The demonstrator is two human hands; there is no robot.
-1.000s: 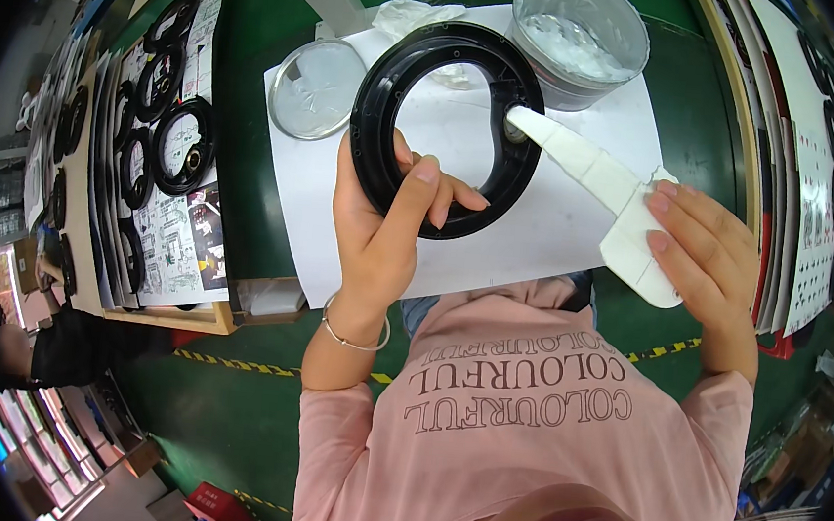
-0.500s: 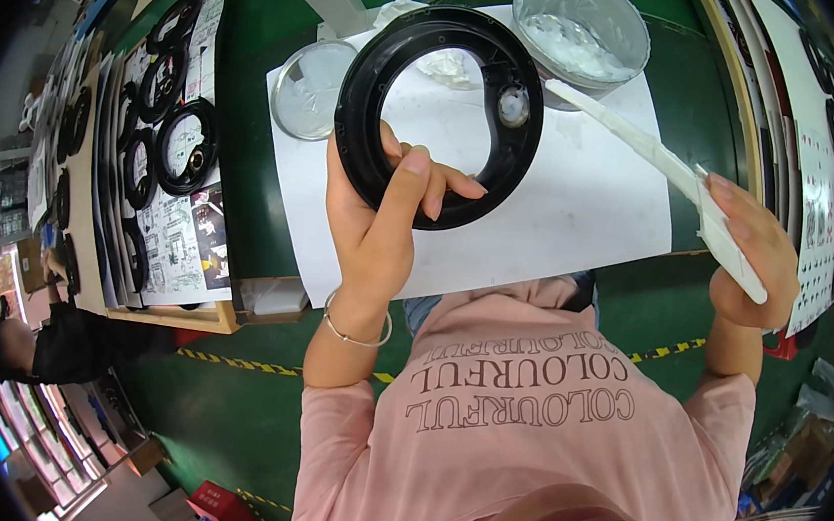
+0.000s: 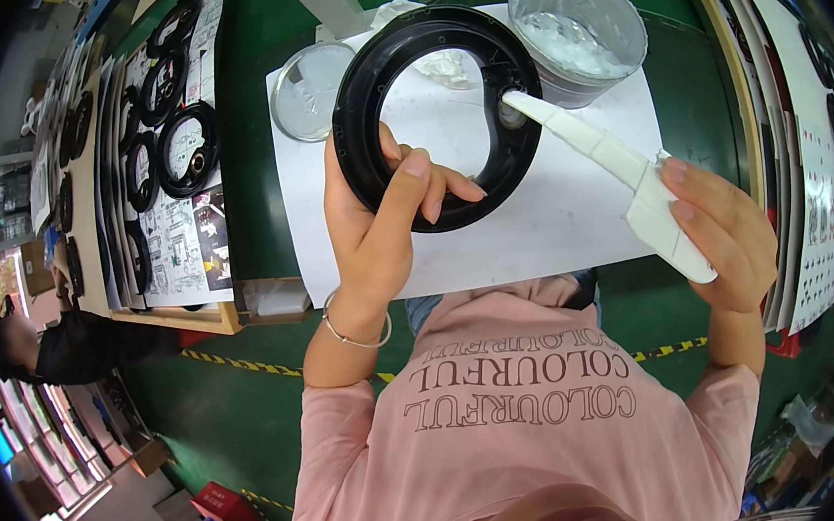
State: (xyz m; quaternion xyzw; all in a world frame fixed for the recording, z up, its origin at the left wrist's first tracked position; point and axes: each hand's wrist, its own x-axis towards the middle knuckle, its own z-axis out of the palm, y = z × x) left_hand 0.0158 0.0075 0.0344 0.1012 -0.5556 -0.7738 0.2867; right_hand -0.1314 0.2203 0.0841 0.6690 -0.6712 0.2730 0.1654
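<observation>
My left hand [image 3: 382, 208] grips the lower left of a black plastic ring [image 3: 365, 87], its fingers curled through the opening. The ring is held up above a white sheet [image 3: 580, 205]. On the ring's right side is a small round recess with whitish stuff in it. My right hand [image 3: 727, 228] is closed on the wide end of a flat white spatula [image 3: 596, 142] that looks wrapped in tape. Its narrow tip is at the recess; whether it presses on the surface cannot be told. Behind stands a clear tub [image 3: 577, 41] holding white grease-like paste.
A round clear lid [image 3: 311, 88] lies on the sheet left of the ring, and crumpled white tissue [image 3: 446, 68] lies behind it. Racks of boards with several black rings [image 3: 189, 146] flank the green table on both sides. At far left is another person [image 3: 82, 348].
My right hand has moved left with the spatula, bringing its tip from beside the ring onto the recess. My left hand and the ring have stayed nearly still.
</observation>
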